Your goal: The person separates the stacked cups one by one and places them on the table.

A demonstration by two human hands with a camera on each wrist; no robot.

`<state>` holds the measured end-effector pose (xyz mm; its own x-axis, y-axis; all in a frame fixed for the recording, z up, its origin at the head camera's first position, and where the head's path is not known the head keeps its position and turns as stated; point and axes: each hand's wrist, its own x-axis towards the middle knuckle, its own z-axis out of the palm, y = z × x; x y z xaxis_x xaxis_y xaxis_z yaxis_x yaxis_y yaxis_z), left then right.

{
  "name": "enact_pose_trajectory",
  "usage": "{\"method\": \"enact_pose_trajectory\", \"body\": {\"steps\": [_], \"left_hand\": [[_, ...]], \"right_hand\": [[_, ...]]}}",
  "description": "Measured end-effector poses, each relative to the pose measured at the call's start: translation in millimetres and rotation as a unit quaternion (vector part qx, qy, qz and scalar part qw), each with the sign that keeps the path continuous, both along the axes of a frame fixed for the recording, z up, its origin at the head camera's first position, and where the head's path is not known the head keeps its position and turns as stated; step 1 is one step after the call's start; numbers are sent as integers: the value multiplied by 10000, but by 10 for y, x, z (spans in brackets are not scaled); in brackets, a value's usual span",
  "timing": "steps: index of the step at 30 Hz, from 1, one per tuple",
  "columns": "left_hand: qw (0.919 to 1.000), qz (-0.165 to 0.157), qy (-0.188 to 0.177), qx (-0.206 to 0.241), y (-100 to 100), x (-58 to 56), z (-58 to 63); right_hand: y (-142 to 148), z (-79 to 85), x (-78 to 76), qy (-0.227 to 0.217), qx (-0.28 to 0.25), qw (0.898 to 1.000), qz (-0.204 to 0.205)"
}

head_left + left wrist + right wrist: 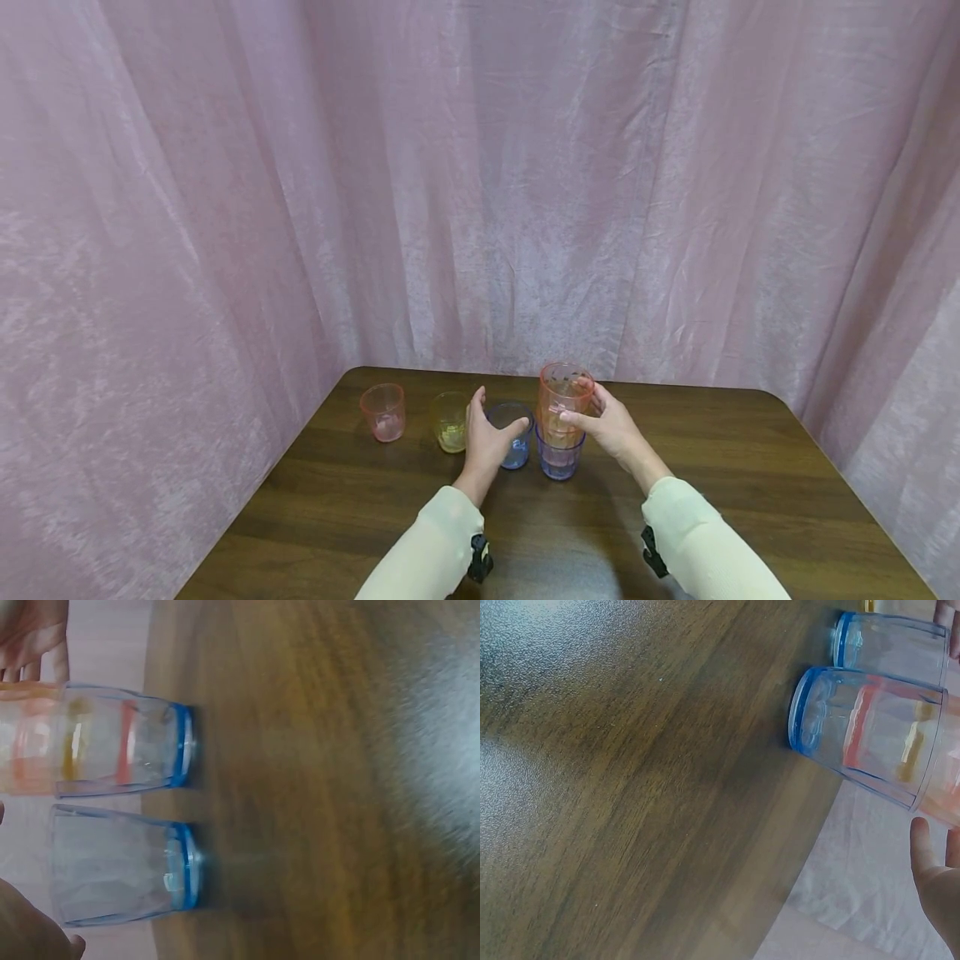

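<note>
My right hand [611,425] holds the clear orange cups [564,404], its thumb in front and its fingers round the right side. These cups are nested in a purple-blue cup [559,461] standing upright on the table; a red and a yellow base ring show through its wall in the wrist views. Just left of it stands a clear blue cup [112,866]. My left hand [486,442] is spread with the thumb apart from the fingers, between the blue cup and a yellow cup [448,427]. It holds nothing.
A pink cup [384,414] stands upright at the far left of the brown wooden table [360,508]. The table's back edge runs close behind the cups. A pink curtain [480,183] hangs beyond it.
</note>
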<state>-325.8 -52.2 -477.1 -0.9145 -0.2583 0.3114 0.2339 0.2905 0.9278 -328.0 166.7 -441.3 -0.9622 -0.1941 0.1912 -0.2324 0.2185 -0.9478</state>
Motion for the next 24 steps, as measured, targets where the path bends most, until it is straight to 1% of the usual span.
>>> {"method": "enact_pose_trajectory", "body": {"steps": [5,11,13,15,18,20,22,24], "left_hand": [[9998,-177,-21,96,-2,-30,122],[9995,-275,-43,-131,23,-81,286],[9991,-391,15,-161,37,-104,340],[9982,-567,35,-195,53,-124,396],[9949,-966,35,-281,71,-146,476],[9914,-1246,-76,-399,89,-151,527],[9868,-1527,-190,-511,108,-152,574],[9818,-1747,-343,-655,137,-147,614]], "right_hand": [[23,2,9,-36,-16,10000,23],[33,-9,28,-110,-1,9999,59],[30,-14,36,-169,56,9998,34],[25,0,58,-255,129,9996,6],[-1,104,191,-326,185,9993,57],[-13,145,249,-312,179,9993,130],[-14,102,241,-276,157,9993,172],[-7,1,165,-248,143,9995,147]]}}
